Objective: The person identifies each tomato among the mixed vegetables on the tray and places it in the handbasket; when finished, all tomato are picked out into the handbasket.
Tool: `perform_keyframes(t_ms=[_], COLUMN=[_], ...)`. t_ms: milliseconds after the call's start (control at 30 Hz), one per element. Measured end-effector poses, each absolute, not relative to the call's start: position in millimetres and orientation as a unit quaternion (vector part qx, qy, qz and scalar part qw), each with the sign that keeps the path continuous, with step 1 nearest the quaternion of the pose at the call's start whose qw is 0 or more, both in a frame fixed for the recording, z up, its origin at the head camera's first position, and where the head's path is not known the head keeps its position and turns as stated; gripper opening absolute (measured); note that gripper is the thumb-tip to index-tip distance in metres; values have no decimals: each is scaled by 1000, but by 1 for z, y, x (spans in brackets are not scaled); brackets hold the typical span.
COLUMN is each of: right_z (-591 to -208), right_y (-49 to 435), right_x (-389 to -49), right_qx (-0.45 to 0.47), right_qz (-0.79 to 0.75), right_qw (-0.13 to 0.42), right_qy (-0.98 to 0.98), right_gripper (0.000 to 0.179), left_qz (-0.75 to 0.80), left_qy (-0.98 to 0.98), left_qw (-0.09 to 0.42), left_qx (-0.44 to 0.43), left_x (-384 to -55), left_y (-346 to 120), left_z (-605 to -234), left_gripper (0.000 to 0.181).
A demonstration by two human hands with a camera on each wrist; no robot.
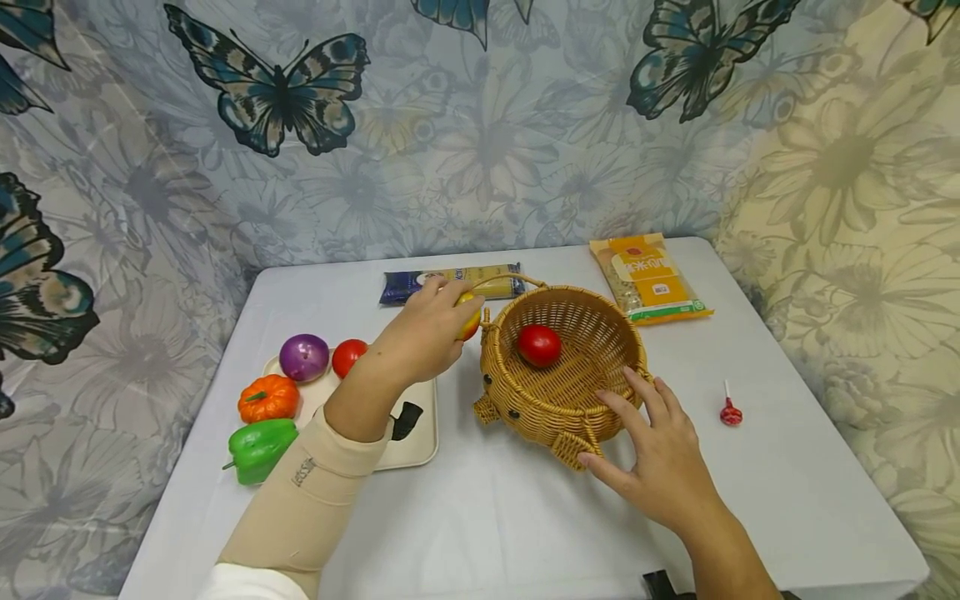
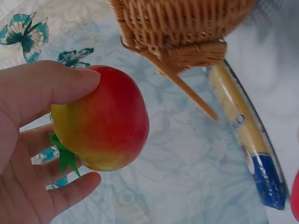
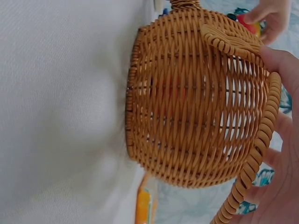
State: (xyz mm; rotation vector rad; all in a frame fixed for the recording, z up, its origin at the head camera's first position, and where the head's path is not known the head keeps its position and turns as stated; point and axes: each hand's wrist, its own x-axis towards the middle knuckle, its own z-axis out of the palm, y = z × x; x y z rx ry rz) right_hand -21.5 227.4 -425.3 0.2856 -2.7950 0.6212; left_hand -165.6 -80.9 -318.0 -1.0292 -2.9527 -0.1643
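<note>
My left hand grips a red-and-yellow toy fruit with green leaves at its stem, thumb on one side and fingers behind. It is just left of the wicker basket, above the table. Inside the basket, which has small ears and dark eyes, lies a red tomato-like toy. My right hand holds the basket's near right rim, its thumb against an ear and its fingers over the edge. A basket handle crosses in front of that palm.
A cream tray at left bears a red tomato, partly hidden by my left arm. Around it are a purple onion, an orange pumpkin and a green pepper. Behind lie pasta and a grain bag; a lollipop lies right.
</note>
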Motion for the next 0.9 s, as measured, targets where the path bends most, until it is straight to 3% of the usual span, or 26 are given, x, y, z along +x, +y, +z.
perform_keyframes(t_ms=[533,900], right_z=[-425,-427], right_y=[228,228], right_x=[-22,-22], right_qx=[97,100], right_qz=[214,211], right_qw=[132,137], right_qy=[-963,-963], right_gripper=[78,78], left_qz=[-77,-49], left_qy=[-910,-896], left_qw=[26,-18], left_qx=[-407,-440], left_x=[-158,-156], left_y=[-42,-12], left_z=[-312,-322], left_gripper=[60,63])
